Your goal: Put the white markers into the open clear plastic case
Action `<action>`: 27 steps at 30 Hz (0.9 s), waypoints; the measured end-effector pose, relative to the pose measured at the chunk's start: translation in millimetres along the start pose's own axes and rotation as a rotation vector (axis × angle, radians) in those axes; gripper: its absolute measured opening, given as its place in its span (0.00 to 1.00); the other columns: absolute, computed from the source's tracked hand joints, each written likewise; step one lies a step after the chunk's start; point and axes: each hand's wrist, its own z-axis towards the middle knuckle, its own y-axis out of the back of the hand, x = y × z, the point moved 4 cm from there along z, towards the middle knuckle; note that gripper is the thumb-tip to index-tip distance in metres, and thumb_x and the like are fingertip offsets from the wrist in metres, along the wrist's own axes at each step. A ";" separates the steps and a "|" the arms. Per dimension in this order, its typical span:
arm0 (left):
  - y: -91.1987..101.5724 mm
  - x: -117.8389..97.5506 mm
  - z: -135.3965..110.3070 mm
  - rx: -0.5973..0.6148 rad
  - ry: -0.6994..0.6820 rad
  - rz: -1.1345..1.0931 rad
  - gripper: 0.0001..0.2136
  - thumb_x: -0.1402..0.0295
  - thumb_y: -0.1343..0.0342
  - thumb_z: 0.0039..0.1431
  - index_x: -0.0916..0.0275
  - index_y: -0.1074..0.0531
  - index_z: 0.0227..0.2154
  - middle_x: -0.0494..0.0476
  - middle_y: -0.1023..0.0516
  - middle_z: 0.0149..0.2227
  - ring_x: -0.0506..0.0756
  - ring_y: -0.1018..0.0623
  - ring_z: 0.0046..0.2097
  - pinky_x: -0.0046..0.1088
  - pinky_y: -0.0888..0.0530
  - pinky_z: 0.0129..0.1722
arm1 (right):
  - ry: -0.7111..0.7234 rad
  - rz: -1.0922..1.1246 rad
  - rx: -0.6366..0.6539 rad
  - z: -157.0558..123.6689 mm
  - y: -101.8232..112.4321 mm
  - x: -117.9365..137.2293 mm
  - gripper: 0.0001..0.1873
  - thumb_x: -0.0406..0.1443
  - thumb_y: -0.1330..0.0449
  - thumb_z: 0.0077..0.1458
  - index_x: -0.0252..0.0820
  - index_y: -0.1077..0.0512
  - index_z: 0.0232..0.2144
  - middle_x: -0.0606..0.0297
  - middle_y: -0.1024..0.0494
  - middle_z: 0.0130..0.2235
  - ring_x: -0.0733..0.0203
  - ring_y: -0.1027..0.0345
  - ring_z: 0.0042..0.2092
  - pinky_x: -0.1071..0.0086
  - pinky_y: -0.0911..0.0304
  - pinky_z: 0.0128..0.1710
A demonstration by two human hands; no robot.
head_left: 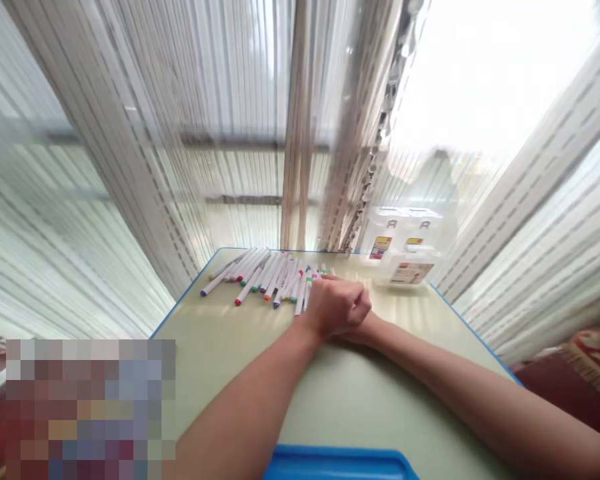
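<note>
My left hand (334, 307) lies on the pale green table (380, 400) with its fingers curled shut, right beside a row of white markers (267, 277) with coloured caps. It rests on top of my right hand (363, 331), which reaches in from the right and is almost wholly covered, so its fingers are hidden. Whether either hand holds a marker does not show. The nearest markers touch or nearly touch the knuckles of my left hand.
A clear plastic box (410, 250) with labels stands at the table's far right corner. A blue tray edge (337, 463) sits at the near edge. Sheer striped curtains (230, 133) hang just behind the table. A red patterned cloth (590, 360) lies at right.
</note>
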 end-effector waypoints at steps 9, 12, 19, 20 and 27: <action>6.4 -5.6 -1.4 0.430 0.225 -0.083 0.11 0.68 0.51 0.51 0.62 0.34 0.16 0.57 0.28 0.19 0.53 0.30 0.24 0.29 0.39 0.25 | 0.073 -0.303 0.419 2.2 35.0 -11.7 0.46 0.40 0.31 0.43 0.38 0.41 0.63 0.45 0.37 0.62 0.43 0.43 0.63 0.52 0.45 0.62; 3.8 -6.0 -8.4 0.648 0.304 -0.154 0.10 0.70 0.51 0.47 0.62 0.36 0.13 0.55 0.30 0.16 0.51 0.32 0.20 0.27 0.40 0.21 | 0.033 -0.326 0.439 3.0 33.9 -13.8 0.44 0.38 0.33 0.45 0.36 0.42 0.64 0.45 0.36 0.61 0.44 0.41 0.62 0.51 0.45 0.62; -1.4 6.8 -28.6 1.091 0.662 -0.326 0.10 0.72 0.54 0.45 0.64 0.35 0.13 0.58 0.29 0.15 0.53 0.29 0.15 0.27 0.30 0.18 | 0.077 -0.391 0.445 3.8 32.5 -8.3 0.41 0.46 0.36 0.52 0.35 0.40 0.63 0.45 0.37 0.63 0.43 0.42 0.63 0.52 0.46 0.62; -2.5 8.2 -28.6 1.094 0.679 -0.325 0.10 0.73 0.54 0.46 0.64 0.35 0.13 0.58 0.29 0.15 0.53 0.29 0.15 0.28 0.30 0.18 | 0.085 -0.391 0.441 3.8 33.0 -8.6 0.41 0.46 0.37 0.52 0.35 0.40 0.63 0.46 0.37 0.63 0.44 0.41 0.63 0.53 0.45 0.62; -0.5 20.3 -23.5 0.921 0.625 -0.242 0.15 0.67 0.56 0.53 0.61 0.37 0.13 0.59 0.27 0.17 0.54 0.28 0.17 0.26 0.33 0.17 | 0.145 -0.393 0.351 3.6 31.0 2.7 0.32 0.45 0.38 0.56 0.34 0.34 0.58 0.46 0.31 0.57 0.47 0.36 0.59 0.56 0.40 0.58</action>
